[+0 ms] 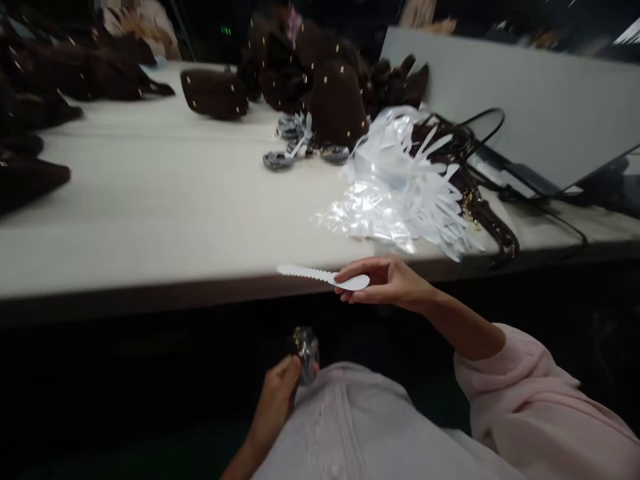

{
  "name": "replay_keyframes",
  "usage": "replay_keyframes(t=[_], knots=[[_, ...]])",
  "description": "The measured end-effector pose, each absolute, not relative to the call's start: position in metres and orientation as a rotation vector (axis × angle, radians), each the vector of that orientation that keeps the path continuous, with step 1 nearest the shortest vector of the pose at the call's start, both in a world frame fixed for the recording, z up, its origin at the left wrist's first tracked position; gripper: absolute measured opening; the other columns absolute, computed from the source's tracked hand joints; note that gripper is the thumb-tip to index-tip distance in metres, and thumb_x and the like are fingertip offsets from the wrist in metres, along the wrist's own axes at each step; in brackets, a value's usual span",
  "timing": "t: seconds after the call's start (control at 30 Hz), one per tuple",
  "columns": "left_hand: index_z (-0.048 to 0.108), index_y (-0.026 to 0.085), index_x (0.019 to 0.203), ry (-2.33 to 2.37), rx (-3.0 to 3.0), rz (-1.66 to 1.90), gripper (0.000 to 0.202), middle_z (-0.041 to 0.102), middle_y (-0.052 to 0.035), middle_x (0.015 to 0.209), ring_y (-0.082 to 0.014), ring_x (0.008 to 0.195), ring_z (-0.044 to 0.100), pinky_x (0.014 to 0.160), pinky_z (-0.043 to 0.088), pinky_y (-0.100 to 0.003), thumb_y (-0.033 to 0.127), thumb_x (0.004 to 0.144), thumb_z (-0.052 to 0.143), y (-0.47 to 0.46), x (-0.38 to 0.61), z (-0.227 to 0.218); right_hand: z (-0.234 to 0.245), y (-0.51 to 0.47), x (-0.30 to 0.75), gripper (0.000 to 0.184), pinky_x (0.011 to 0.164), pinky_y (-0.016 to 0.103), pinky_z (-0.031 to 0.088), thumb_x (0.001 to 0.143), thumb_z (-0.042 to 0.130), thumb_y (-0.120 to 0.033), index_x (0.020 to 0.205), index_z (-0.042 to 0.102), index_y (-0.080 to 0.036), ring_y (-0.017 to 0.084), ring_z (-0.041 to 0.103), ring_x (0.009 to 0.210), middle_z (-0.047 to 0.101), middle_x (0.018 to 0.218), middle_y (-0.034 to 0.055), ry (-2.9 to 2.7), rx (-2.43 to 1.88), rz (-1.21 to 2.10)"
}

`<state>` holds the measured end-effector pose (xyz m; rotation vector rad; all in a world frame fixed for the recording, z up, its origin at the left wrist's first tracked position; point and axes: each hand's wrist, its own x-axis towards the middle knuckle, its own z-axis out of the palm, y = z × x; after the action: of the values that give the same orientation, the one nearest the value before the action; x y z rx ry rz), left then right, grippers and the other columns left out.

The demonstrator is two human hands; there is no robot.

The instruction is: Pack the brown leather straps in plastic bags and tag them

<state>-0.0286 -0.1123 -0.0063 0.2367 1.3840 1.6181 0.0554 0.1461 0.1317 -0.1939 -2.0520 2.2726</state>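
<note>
My right hand (pixel 387 283) pinches a white strip (pixel 310 273) near its wide rounded end. The strip's narrow notched length points left, just over the table's front edge. Lower down, close to my body, my left hand (pixel 283 383) is closed around a small dark bundle (pixel 306 353) with gold metal bits and a shiny, clear-looking covering. The fingers hide part of that bundle. Beyond my right hand lies a heap of similar white strips (pixel 430 200), partly on a crumpled clear plastic bag (pixel 380 167).
Several similar dark bundles (pixel 279 160) lie on the white table (pixel 175 207). Dark brown bags (pixel 335 100) with gold studs stand behind them, with more at the left. Brown straps (pixel 493 227) and a grey panel (pixel 500 100) are at the right. People (pixel 143 27) are at the back.
</note>
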Motion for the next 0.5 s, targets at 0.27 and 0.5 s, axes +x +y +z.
replay_keyframes(t=[0.27,0.5], knots=[[0.075,0.013,0.094,1.444,0.145,1.633,0.037,0.071,-0.0113,0.102,-0.0216,0.094,0.063,0.086,0.046,-0.030,0.047,0.091,0.061,-0.109,-0.013,-0.021,0.011,0.060,0.148,0.026,0.048,0.019,0.047,0.075,0.081,-0.029,0.096,0.071,-0.018,0.010,0.059,0.056,0.064,0.073,0.0004,-1.495,-0.962,2.302],[0.075,0.015,0.089,1.666,0.327,1.476,0.035,0.072,-0.0072,0.092,-0.0185,0.082,0.061,0.078,0.046,-0.028,0.047,0.089,0.063,-0.107,-0.008,-0.021,-0.007,0.047,0.171,0.046,0.052,0.019,0.041,0.085,0.067,-0.031,0.129,0.059,-0.021,0.007,0.051,0.059,0.067,0.095,0.0047,-1.684,-0.999,2.521]])
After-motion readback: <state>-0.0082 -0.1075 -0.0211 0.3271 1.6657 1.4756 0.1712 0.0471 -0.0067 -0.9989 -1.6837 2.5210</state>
